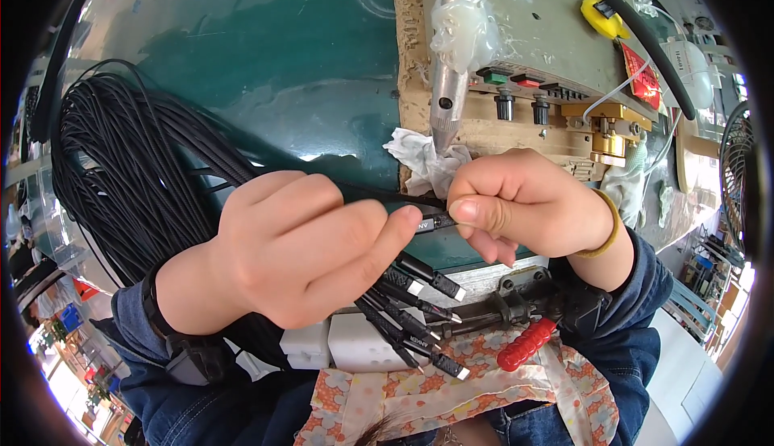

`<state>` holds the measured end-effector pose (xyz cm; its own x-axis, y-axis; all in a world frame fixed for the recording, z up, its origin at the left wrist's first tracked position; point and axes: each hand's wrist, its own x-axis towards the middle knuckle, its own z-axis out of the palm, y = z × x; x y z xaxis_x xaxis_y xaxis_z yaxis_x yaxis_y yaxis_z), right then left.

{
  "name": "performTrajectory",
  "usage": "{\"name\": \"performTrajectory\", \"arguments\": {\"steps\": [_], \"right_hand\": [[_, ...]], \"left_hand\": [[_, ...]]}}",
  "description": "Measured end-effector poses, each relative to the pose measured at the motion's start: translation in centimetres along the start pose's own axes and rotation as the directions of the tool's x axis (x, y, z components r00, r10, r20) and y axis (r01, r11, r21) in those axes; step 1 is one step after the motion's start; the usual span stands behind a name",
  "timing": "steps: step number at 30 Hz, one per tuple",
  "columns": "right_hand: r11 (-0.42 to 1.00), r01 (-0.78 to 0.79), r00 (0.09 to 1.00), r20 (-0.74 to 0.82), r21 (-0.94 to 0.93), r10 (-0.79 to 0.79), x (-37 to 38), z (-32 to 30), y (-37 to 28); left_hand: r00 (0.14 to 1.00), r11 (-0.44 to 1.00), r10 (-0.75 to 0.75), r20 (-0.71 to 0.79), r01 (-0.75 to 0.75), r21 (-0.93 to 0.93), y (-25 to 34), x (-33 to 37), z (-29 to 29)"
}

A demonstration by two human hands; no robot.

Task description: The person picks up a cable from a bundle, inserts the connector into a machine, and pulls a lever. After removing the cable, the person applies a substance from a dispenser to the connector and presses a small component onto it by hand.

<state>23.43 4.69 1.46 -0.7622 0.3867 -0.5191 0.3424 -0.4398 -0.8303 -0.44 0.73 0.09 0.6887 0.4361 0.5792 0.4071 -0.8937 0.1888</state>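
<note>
Between my two hands is a black USB cable, its connector (433, 223) showing just past my left fingertips. My left hand (302, 244) is closed with thumb and forefinger around one end of this connector, so its plug tip is hidden. Facing it, my right hand (532, 204) pinches the cable side of the connector between thumb and forefinger. Below my hands, several more black cable connectors (415, 329) with metal plugs fan out over a white block (355, 345). A large bundle of black cables (121, 164) lies to the left and runs under my left hand.
A metal nozzle (447, 99) points down just beyond my right hand, with crumpled white tissue (423, 160) at its tip. Behind stands a grey machine box (548, 35) with knobs. A red-handled clamp (528, 345) sits near my apron. The tabletop (266, 51) is green.
</note>
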Motion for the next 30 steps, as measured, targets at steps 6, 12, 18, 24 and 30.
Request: {"name": "performTrajectory", "arguments": {"steps": [6, 12, 18, 24, 30], "right_hand": [[0.857, 0.361, 0.918, -0.023, -0.367, -0.396, 0.2, -0.4, 0.2], [0.800, 0.415, 0.897, 0.046, -0.433, -0.440, 0.7, -0.4, 0.9], [0.735, 0.494, 0.852, 0.091, -0.464, -0.515, 0.8, -0.5, 0.8], [0.617, 0.608, 0.746, 0.093, -0.501, -0.660, 0.0, 0.2, -0.1], [0.531, 0.684, 0.679, 0.170, -0.500, -0.715, -0.4, -0.1, 0.1]], "left_hand": [[0.973, 0.957, -0.227, -0.050, 0.213, -0.199, 0.0, -0.2, 1.1], [0.978, 0.970, -0.174, 0.114, 0.190, -0.150, 0.3, -0.5, 0.2], [0.960, 0.941, -0.204, 0.195, 0.247, -0.233, 0.1, 0.1, 0.0], [0.960, 0.904, -0.242, 0.144, 0.277, -0.325, -0.4, 0.3, 1.3], [0.929, 0.884, -0.281, 0.242, 0.349, -0.312, 0.0, -0.1, 0.7]]}}
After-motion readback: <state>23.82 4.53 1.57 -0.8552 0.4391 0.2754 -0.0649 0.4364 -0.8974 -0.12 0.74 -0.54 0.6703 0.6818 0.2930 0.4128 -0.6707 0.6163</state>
